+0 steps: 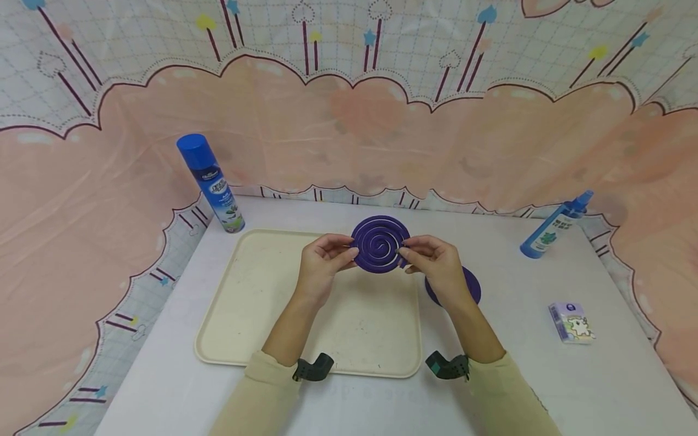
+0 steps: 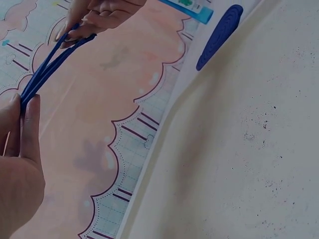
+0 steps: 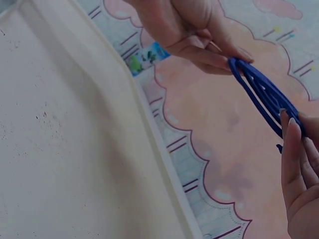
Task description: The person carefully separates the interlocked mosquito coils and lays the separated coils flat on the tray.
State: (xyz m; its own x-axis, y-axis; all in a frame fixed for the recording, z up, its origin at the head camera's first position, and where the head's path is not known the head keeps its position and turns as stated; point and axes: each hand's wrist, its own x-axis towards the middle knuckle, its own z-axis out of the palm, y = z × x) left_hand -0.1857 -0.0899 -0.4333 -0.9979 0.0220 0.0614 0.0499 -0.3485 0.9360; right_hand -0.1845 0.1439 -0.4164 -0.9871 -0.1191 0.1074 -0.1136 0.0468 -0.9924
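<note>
A dark blue mosquito coil, a flat spiral, is held up over the right part of the cream tray. My left hand pinches its left edge between thumb and fingers. On the opposite edge, my right hand pinches it the same way. Seen nearly edge-on in the left wrist view, the coil shows its strands spread slightly apart. A second coil lies on the table right of the tray, partly hidden beneath my right hand in the head view.
At the back left stands a blue spray can. A blue spray bottle stands at the back right, with a small purple and white box nearer on the white table. Dark specks lie on the tray. A patterned cloth hangs behind.
</note>
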